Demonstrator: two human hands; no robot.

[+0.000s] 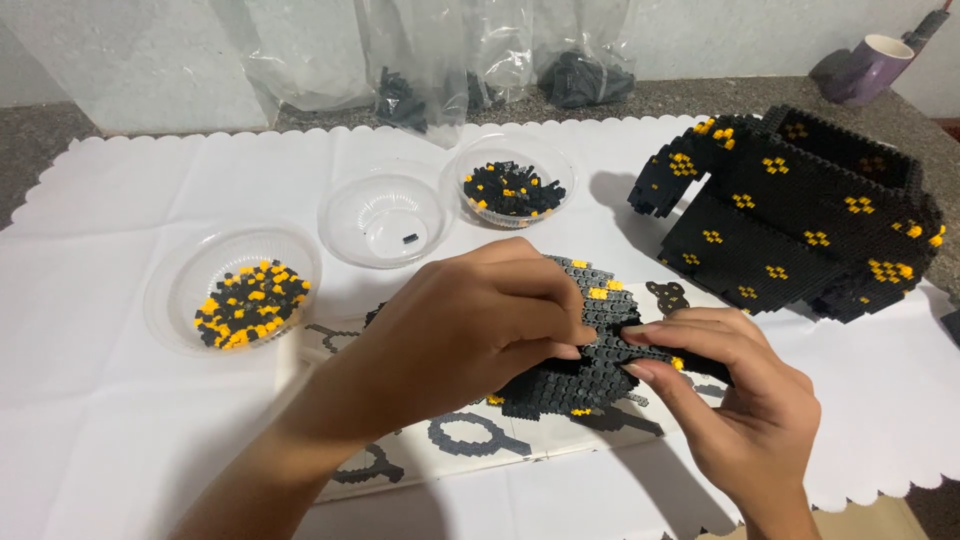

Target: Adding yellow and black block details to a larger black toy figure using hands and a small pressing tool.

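While both hands meet at the centre of the frame, they hold a flat, roughly round plate of small studded bricks (585, 375), black and dark grey with a few yellow studs, its surface knobbly and its edge stepped. The left hand (470, 325) lies over the plate's left part, fingers curled and pressed together with the tips on the studded top. The right hand (745, 400) comes in from the lower right, its grip a pinch: thumb and forefinger close on the plate's right edge. The plate is tilted, its upper edge raised toward the top of the frame, and its longer span seems to run from lower left to upper right, though the hands hide much of it. It sits just above a printed sheet (470, 440) with grey outline drawings, lying on a white cloth with a scalloped edge (120, 440) that covers the table. At upper right stands a large blocky model (790, 215) of the same black bricks dotted with yellow clusters. Three clear plastic bowls lie at left and top centre: one with mixed black and yellow pieces (240, 295), one nearly bare (385, 215), one mostly black (512, 185). Clear bags (440, 60) stand along the wall, and a purple cup (870, 68) lies tipped at the top right.
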